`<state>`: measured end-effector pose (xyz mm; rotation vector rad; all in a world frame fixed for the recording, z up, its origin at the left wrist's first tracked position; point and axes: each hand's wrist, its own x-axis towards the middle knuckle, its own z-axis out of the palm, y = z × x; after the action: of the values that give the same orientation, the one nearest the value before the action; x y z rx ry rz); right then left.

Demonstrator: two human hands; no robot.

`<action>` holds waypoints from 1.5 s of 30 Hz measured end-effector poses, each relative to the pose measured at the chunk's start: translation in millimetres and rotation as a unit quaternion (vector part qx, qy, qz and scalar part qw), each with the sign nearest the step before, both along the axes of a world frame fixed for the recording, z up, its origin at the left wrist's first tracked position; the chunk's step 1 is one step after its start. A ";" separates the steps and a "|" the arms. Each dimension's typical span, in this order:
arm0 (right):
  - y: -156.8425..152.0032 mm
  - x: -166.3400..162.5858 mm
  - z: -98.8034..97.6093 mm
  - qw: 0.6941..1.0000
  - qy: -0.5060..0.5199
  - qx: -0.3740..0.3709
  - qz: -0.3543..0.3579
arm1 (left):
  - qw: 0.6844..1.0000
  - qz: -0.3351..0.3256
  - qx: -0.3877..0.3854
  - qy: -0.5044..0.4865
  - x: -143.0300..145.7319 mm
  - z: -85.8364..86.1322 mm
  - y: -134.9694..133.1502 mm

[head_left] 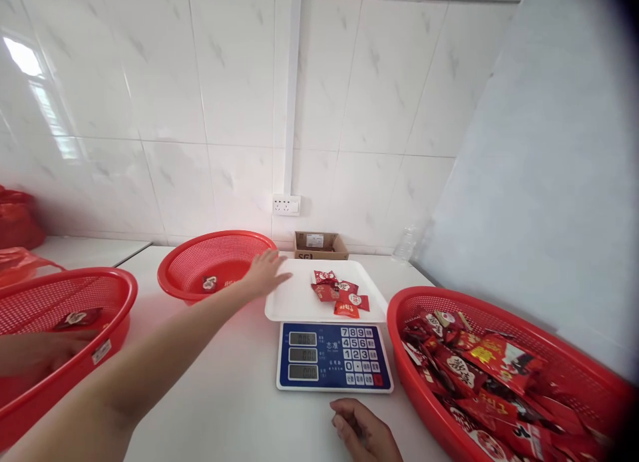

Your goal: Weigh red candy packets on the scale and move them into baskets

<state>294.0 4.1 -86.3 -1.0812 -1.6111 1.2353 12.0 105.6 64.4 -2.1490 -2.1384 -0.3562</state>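
Observation:
My left hand reaches over the left edge of the white scale pan, beside the rim of a red basket. Its fingers are spread and hold nothing. Several small red snack packets lie in a loose cluster on the right half of the pan. In front of the pan is the scale's blue keypad panel, with three lit number displays. My right hand rests on the table just below the panel, loosely curled, with nothing visible in it.
At right, a red basket holds many packets. The back-left red basket has few packets. Another person's hand is inside the left red basket. A cardboard box and clear plastic containers stand by the wall.

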 end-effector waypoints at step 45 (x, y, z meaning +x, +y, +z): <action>-3.1 -3.6 6.4 1.000 0.013 -0.018 -0.006 | 0.998 0.052 0.005 -0.036 -46.0 8.2 -4.8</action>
<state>290.4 1.1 -79.9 -1.0915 -1.5660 1.2682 -34.0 100.8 72.5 -2.0392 -2.2711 -0.4395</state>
